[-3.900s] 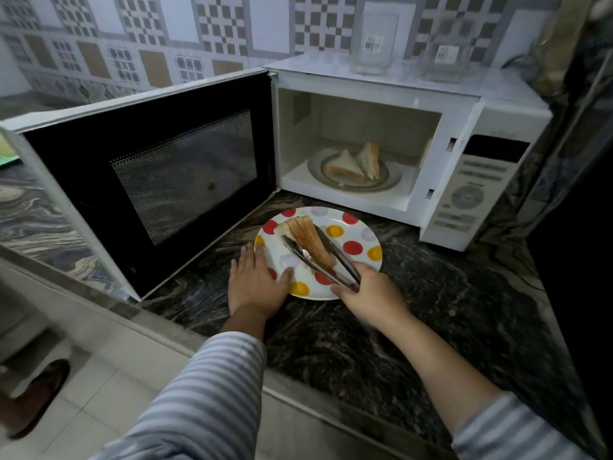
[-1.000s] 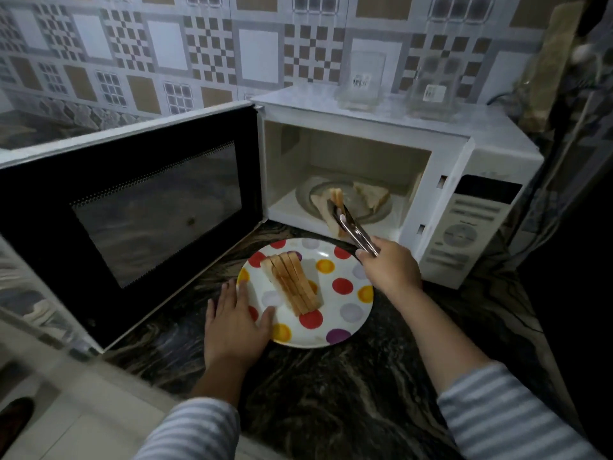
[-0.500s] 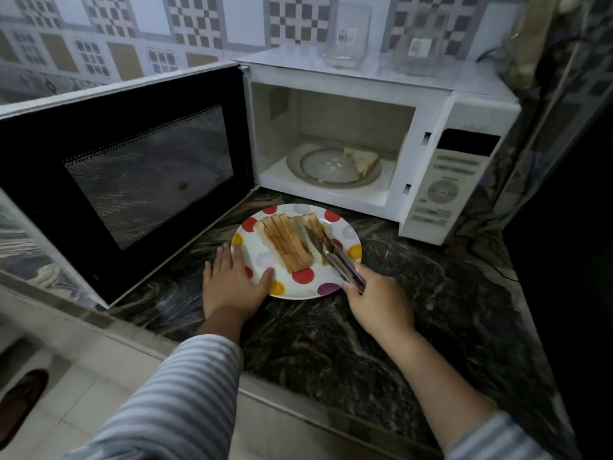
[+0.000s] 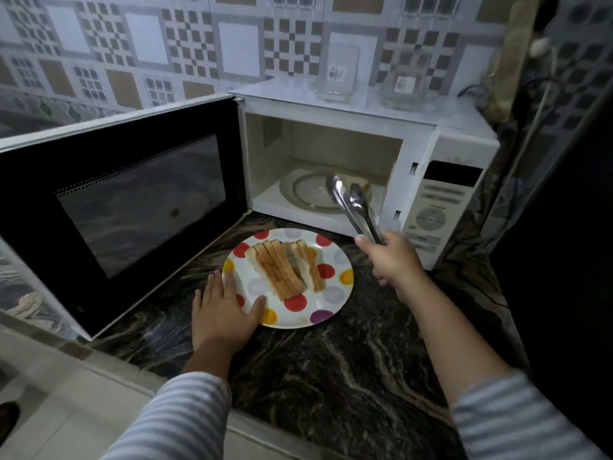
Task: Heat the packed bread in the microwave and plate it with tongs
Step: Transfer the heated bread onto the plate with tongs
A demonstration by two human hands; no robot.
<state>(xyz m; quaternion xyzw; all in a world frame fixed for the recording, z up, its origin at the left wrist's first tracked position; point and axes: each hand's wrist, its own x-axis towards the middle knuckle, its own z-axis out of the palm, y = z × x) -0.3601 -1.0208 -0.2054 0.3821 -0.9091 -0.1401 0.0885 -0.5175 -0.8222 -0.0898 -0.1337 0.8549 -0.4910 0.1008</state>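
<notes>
Microwave door (image 4: 132, 200) open, glass jars (image 4: 338, 73) atop

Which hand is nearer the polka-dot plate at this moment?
Left. The left hand rests on the polka-dot plate at its near-left rim, thumb on the edge. The right hand is up and to the plate's right, holding the tongs toward the microwave.

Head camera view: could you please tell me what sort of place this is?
Most likely a home kitchen: a white microwave with its door open stands on a dark marbled stone counter, backed by a patterned tile wall.
</notes>
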